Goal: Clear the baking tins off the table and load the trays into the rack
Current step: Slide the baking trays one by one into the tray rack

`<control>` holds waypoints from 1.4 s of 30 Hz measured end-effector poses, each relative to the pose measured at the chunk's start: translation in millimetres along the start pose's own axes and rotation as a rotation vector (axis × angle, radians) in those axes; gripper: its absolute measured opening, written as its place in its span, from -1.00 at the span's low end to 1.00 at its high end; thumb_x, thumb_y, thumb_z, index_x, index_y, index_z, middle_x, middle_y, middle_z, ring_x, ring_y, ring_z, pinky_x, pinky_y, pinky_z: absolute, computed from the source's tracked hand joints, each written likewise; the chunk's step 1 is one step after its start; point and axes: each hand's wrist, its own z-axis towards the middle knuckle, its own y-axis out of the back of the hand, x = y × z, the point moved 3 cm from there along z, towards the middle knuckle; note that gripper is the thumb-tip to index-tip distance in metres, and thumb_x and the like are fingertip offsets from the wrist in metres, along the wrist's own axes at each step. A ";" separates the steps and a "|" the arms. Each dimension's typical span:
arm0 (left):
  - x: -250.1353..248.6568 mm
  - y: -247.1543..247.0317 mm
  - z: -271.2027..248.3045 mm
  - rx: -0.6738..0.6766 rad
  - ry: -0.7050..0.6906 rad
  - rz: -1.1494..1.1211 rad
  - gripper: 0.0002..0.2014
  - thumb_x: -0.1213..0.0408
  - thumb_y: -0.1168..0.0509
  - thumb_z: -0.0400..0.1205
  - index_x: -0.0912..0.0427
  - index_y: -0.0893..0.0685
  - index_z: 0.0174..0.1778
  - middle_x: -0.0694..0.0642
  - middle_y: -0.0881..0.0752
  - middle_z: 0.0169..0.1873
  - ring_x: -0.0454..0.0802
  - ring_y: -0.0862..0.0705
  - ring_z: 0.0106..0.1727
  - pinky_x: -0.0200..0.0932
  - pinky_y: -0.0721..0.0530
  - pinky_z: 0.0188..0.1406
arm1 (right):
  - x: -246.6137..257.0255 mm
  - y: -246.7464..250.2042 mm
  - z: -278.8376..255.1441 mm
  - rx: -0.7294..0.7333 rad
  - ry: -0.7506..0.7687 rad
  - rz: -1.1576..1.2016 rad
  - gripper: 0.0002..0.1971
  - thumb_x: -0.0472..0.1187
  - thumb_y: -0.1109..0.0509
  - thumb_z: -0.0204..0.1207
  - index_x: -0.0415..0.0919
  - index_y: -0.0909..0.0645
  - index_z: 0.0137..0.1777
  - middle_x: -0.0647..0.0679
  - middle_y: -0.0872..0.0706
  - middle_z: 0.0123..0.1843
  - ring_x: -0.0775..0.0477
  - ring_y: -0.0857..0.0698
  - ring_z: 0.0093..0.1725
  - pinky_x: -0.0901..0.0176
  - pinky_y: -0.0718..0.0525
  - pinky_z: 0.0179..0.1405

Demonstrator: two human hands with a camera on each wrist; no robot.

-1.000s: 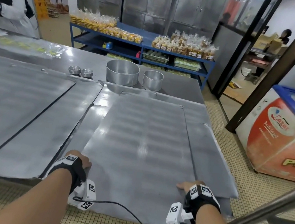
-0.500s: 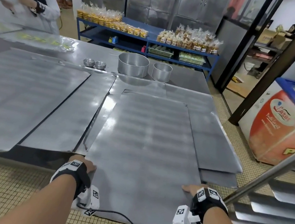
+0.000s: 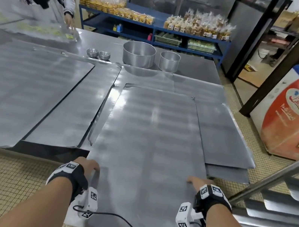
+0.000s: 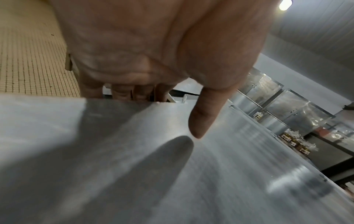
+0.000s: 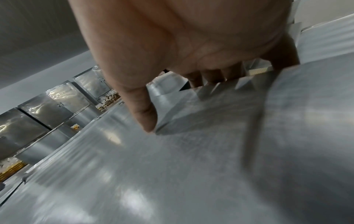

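Steel table, tray lengthwise away from person, left hand and right hand fingers gripping side edges

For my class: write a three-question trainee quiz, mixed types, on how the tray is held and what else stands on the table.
1. True or false: only the right hand grips the tray.
2. Where does each thumb lie? A) on top of the tray B) under it C) off it
3. Fill in: beside the large round tin stands a ____ round tin.

Key: 1 false, the left hand grips it too. 2 A. 3 smaller.
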 end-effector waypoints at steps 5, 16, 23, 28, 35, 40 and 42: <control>-20.6 2.1 9.9 -0.001 0.003 -0.154 -0.56 -0.07 -0.45 0.48 0.28 -0.73 -0.03 0.27 -0.75 -0.01 0.23 -0.74 -0.07 -0.05 -0.68 0.07 | 29.1 -0.6 16.0 -0.144 -0.055 0.220 -0.28 0.02 -0.62 0.29 -0.39 -0.49 0.34 -0.33 -0.67 0.28 -0.30 -0.70 0.07 0.05 -0.60 0.05; -35.7 3.2 31.9 -0.061 0.128 -0.239 -0.17 -0.28 -0.46 0.44 0.38 -0.58 0.36 0.34 -0.70 0.17 0.31 -0.70 0.05 0.09 -0.64 0.22 | 46.8 1.6 45.7 -0.163 -0.117 0.302 -0.08 0.13 -0.68 0.16 -0.38 -0.45 0.43 -0.33 -0.68 0.28 -0.34 -0.73 0.13 -0.03 -0.64 0.11; -31.3 20.1 32.2 -0.047 0.082 -0.212 -0.15 -0.31 -0.46 0.44 0.40 -0.58 0.36 0.28 -0.69 -0.04 0.21 -0.70 -0.21 0.01 -0.69 0.00 | 47.1 1.3 20.8 -0.153 -0.114 0.334 -0.14 0.10 -0.67 0.30 -0.38 -0.46 0.48 -0.32 -0.67 0.33 -0.32 -0.71 0.13 0.00 -0.63 0.10; -21.1 41.5 33.3 -0.032 0.036 -0.229 -0.27 -0.23 -0.56 0.37 0.42 -0.68 0.11 0.35 -0.80 -0.14 0.31 -0.80 -0.15 0.09 -0.78 0.03 | 39.6 -15.1 -4.5 -0.166 -0.103 0.353 -0.40 0.16 -0.69 0.22 -0.35 -0.66 -0.03 -0.29 -0.75 -0.01 -0.29 -0.78 -0.07 -0.18 -0.74 0.13; -7.0 76.9 33.2 -0.017 -0.064 -0.182 -0.41 -0.10 -0.56 0.43 0.40 -0.70 0.07 0.31 -0.76 0.04 0.29 -0.74 0.08 0.04 -0.69 0.20 | 23.8 -47.7 -58.1 -0.188 -0.136 0.451 -0.51 -0.01 -0.69 0.32 -0.43 -0.65 -0.03 -0.23 -0.73 -0.16 -0.19 -0.68 -0.27 0.00 -0.65 -0.07; 10.8 97.9 36.4 -0.016 -0.089 -0.190 -0.47 -0.03 -0.62 0.37 0.35 -0.70 -0.01 0.30 -0.78 0.02 0.28 -0.76 0.06 0.09 -0.71 0.21 | 21.7 -76.2 -102.0 -0.216 -0.163 0.512 -0.42 -0.05 -0.66 0.38 -0.45 -0.68 0.26 -0.28 -0.73 0.26 -0.19 -0.65 -0.05 0.04 -0.65 0.06; 20.5 105.1 37.3 -0.017 -0.089 -0.187 -0.42 -0.03 -0.66 0.30 0.35 -0.72 0.03 0.30 -0.79 0.00 0.29 -0.77 0.02 0.10 -0.74 0.18 | 14.4 -88.3 -119.3 -0.240 -0.193 0.540 -0.43 -0.05 -0.63 0.42 -0.45 -0.66 0.29 -0.29 -0.70 0.31 -0.23 -0.69 0.06 0.06 -0.63 0.08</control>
